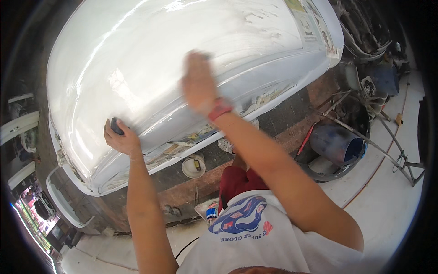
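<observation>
The white car body (150, 50), its broad top wet and glossy, lies under and beyond both hands; the left hand (122, 138) rests at its near edge with fingers and thumb grasping a small dark block (117, 126) against the white surface; the right hand (199, 84), farther up and to the right of the left one, is blurred, laid over the panel with fingers stretched forward; a dark edge shows at its fingertips, but I cannot tell whether it grips anything; a red wristband (220, 109) circles the wrist just behind it; newspaper (200, 132) covers the window strip below the right hand; a small white bucket (193, 166) stands on the floor, below and to the right of the left hand; well to the right of and below the right hand, a blue bucket (335, 141) lies tipped in a black tub (326, 172), near a thin metal stand (401, 160); a curved white frame (61, 201) lies left of and below the left hand.
</observation>
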Demonstrator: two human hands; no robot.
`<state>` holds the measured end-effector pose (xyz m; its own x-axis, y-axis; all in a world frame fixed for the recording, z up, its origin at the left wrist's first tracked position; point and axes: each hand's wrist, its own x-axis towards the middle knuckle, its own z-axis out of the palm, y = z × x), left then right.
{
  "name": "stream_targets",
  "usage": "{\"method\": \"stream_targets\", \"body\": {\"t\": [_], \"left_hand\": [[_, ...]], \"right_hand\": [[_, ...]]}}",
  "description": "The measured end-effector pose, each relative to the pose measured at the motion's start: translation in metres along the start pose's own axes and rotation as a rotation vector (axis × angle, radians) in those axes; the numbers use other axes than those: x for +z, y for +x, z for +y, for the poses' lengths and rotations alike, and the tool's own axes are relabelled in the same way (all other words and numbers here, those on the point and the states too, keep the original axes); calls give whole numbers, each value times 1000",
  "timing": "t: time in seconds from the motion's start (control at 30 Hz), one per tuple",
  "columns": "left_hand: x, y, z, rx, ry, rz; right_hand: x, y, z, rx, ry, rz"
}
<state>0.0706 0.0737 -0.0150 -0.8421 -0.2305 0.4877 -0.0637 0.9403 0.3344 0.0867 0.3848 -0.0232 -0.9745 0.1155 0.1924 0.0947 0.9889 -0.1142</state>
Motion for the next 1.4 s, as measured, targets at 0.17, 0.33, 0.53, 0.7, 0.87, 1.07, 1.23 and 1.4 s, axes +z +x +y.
{"method": "stream_targets", "body": {"t": [0.17, 0.33, 0.53, 0.7, 0.87, 1.07, 1.23, 1.4], "left_hand": [[-5, 7, 8, -49, 187, -97], [-31, -2, 95, -424, -586, -655], [-45, -55, 239, -650, -1071, -1167], [-25, -95, 330, -648, -1093, -1107], [-11, -56, 323, -715, -1367, -687], [71, -50, 176, 171, -21, -160], [123, -117, 339, 517, -267, -205], [106, -93, 416, 955, -237, -599]], "right_hand": [[-35, -4, -56, -164, 674, -58], [-79, 4, 25, 165, 1312, 6], [-102, -25, 88, 315, 1595, -311], [-85, -82, 155, 667, 1974, 142], [-87, -82, 196, 760, 2253, -171], [-101, 25, 117, 239, 1539, -65], [-106, 37, 153, 357, 1200, -140], [-36, 12, 343, 795, 937, 461]]}}
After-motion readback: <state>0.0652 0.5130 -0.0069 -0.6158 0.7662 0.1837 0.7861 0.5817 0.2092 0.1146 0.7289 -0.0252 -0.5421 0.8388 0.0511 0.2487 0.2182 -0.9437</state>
